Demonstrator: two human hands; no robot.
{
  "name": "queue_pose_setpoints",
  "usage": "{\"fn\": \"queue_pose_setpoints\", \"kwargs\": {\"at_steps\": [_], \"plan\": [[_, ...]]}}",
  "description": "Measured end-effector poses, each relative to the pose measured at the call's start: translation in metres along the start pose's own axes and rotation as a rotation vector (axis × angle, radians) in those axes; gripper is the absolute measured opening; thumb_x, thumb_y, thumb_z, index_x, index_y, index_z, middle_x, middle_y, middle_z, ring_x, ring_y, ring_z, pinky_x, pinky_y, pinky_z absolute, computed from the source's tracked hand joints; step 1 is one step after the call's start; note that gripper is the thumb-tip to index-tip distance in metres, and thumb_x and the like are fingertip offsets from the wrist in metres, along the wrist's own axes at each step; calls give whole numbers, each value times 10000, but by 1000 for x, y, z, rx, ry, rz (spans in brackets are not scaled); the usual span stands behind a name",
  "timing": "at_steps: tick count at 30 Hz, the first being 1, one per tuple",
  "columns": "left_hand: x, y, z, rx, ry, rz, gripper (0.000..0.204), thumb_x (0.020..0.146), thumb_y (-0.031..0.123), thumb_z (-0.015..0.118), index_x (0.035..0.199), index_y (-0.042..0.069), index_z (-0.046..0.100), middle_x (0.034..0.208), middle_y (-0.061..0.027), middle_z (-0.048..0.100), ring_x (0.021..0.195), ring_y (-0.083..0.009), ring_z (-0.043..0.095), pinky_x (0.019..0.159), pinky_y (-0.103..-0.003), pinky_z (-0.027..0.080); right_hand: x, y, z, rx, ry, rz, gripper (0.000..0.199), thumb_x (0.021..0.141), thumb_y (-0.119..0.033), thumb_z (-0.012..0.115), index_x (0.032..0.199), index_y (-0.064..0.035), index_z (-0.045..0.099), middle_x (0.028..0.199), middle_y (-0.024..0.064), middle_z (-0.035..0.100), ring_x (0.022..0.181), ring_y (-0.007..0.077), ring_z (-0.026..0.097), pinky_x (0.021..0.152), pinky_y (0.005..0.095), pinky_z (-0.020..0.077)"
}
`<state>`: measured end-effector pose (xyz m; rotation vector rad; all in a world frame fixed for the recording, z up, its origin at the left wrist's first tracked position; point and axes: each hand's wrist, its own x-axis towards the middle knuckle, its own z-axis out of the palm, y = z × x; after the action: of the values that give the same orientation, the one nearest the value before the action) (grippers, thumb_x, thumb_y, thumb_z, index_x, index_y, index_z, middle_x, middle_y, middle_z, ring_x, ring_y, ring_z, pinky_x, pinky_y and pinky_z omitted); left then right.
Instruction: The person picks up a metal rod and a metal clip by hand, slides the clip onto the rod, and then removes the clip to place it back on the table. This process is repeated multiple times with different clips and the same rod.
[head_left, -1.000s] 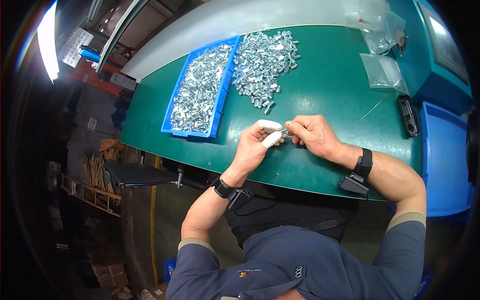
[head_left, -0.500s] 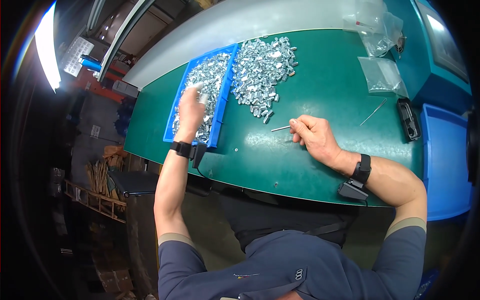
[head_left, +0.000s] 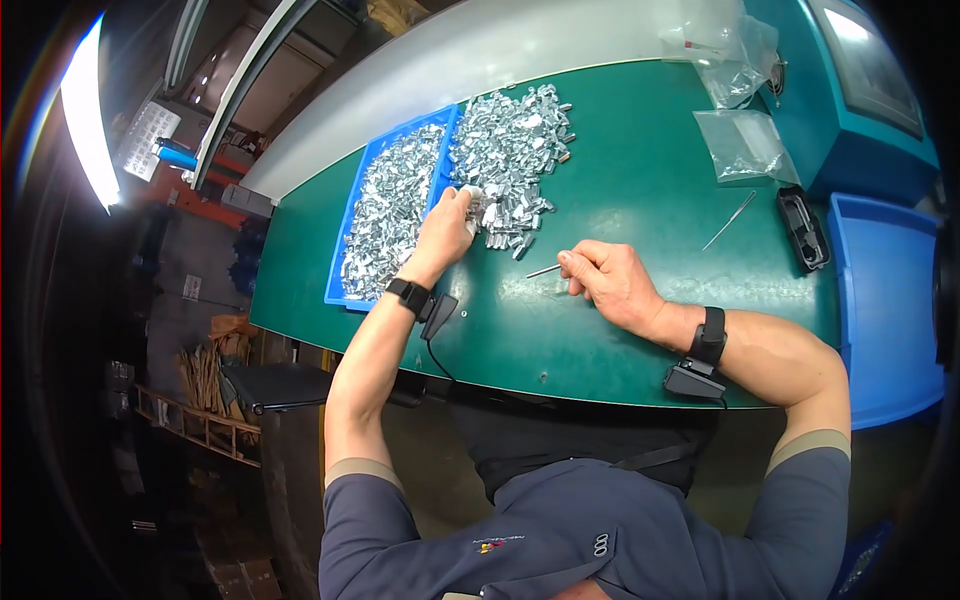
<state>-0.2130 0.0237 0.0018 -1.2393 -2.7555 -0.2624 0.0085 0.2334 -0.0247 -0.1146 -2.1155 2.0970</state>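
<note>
My left hand (head_left: 444, 232) is over the right wall of a blue tray (head_left: 352, 205), its fingertips at the near part of a pile of small shiny metal pieces (head_left: 512, 135) on the green table. Its fingers are drawn together, with something whitish at the tips; what they hold, if anything, cannot be made out. More of the same metal pieces (head_left: 395, 190) fill the tray. To the right, my right hand (head_left: 620, 285) is closed in a pinch on a thin metal rod (head_left: 543, 271), which points left, just below the pile.
Clear plastic bags (head_left: 745, 145) lie at the back right. A thin metal tool (head_left: 729, 220) and a black case (head_left: 803, 230) are on the right side of the green table (head_left: 640, 150). An empty-looking blue bin (head_left: 885, 310) stands at the far right, below a teal machine (head_left: 870, 150).
My left hand has moved right, from above the pieces in the tray to the loose pile. My right hand keeps the rod nearly in place. The whole view has shifted slightly.
</note>
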Motion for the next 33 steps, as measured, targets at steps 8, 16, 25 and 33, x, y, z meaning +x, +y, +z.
{"fn": "queue_pose_setpoints", "kwargs": {"at_steps": [8,16,25,33], "plan": [[-30,38,-1,-409,-9,-63,421,794,-7,763,1197,35,648,872,-78,562,719,-213,571,690,-370,498,0,2,0,-25,-2,-28,376,1021,-341,596,825,-33,684,655,36,668,590,108,580,556,305,449],[-62,32,-2,-275,88,-86,249,846,36,741,1083,46,665,916,-116,604,818,-289,622,744,-392,504,2,4,2,-17,7,-9,374,1018,-345,613,830,-31,689,647,28,662,569,78,553,524,282,433],[-103,79,-6,-722,128,-274,194,930,62,721,1104,2,661,906,-27,680,799,-86,621,755,-263,535,2,3,2,10,-20,-10,346,1030,-316,618,887,-12,702,705,17,657,609,66,557,560,235,448],[-117,112,17,-1526,176,-505,289,996,80,628,1278,23,607,1093,-113,706,838,-155,689,722,-248,553,-4,2,4,-53,-29,-102,292,1014,-264,633,883,-11,695,674,29,677,569,70,569,520,259,449]]}}
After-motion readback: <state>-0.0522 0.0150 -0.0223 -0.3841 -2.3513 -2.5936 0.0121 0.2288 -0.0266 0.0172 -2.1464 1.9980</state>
